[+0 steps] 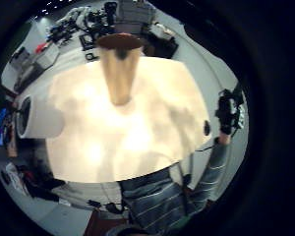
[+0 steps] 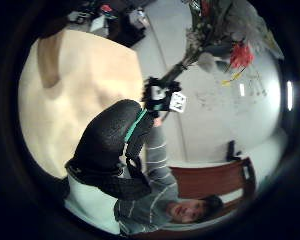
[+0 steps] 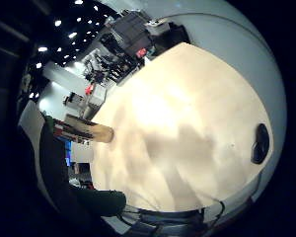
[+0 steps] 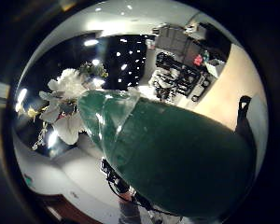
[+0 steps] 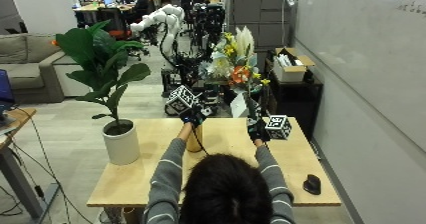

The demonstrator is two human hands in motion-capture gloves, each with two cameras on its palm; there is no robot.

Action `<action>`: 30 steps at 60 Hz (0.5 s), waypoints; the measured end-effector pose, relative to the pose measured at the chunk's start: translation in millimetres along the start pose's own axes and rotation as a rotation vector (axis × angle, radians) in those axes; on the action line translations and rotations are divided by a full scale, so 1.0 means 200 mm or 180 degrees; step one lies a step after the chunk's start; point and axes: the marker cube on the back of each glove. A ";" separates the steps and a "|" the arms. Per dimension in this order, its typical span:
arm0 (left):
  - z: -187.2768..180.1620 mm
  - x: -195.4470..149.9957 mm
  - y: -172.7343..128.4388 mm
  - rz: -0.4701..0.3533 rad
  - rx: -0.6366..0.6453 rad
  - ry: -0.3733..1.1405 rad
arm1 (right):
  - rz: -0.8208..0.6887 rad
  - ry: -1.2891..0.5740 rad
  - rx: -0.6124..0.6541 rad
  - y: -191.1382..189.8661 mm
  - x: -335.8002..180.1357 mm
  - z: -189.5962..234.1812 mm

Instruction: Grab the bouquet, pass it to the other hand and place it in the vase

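Bouquet (image 5: pixel 238 68) in right hand (image 5: pixel 255 128) fingers' grip; left hand (image 5: pixel 192 116) open above vase (image 5: pixel 194 140), nothing inside.

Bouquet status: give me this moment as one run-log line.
bouquet: held upright above table | right hand: grips stems | left hand: raised over vase, holds nothing | vase: no bouquet in it yet

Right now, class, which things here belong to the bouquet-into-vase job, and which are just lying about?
Belongs to the job:
- bouquet, held up by the right hand
- tan vase standing on the table
- left hand, raised above the vase

Just lying about:
- potted plant in a white pot, on the table
- black computer mouse near the table's edge
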 end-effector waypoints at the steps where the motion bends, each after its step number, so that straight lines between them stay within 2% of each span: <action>1: 0.02 0.01 -0.03 -0.0011 -0.0025 0.0087 | -0.0052 -0.0095 -0.0014 0.00 -0.02 0.02; 4: 0.06 0.07 -0.10 0.0043 -0.0109 0.0399 | -0.0184 -0.0351 -0.0074 0.02 -0.07 0.08; 8: 0.09 0.17 -0.14 0.0097 -0.0111 0.0712 | 0.0406 -0.0189 -0.0246 0.11 -0.12 0.14; 10: 0.11 0.20 -0.17 0.0139 -0.0042 0.0798 | 0.0537 -0.0252 -0.0331 0.13 -0.13 0.18; 14: 0.08 0.34 -0.14 0.0397 0.0096 0.0989 | 0.0358 -0.0228 -0.0193 0.13 -0.15 0.25; 16: 0.11 0.35 -0.19 0.0591 0.0097 0.1138 | 0.0277 -0.0112 -0.0105 0.12 -0.14 0.28; 18: 0.13 0.36 -0.26 0.0951 0.0196 0.1223 | 0.0133 0.0133 0.0040 0.10 -0.11 0.29; 20: 0.12 0.43 -0.26 0.1374 0.0293 0.1346 | 0.0103 0.0248 0.0142 0.11 -0.12 0.32; 22: 0.11 0.50 -0.22 0.1564 0.0182 0.1639 | 0.0232 0.0105 0.0104 0.13 -0.16 0.36; 24: 0.12 0.54 -0.18 0.1415 -0.0059 0.1949 | 0.0326 -0.0020 0.0041 0.14 -0.17 0.41; 26: 0.13 0.55 -0.18 0.0986 -0.0184 0.2091 | 0.0331 -0.0035 0.0014 0.14 -0.17 0.44; 28: 0.14 0.56 -0.19 0.0605 -0.0160 0.2171 | 0.0344 -0.0062 -0.0006 0.14 -0.16 0.48; 30: 0.14 0.57 -0.22 0.0375 -0.0081 0.2302 | 0.0395 -0.0124 -0.0048 0.15 -0.16 0.51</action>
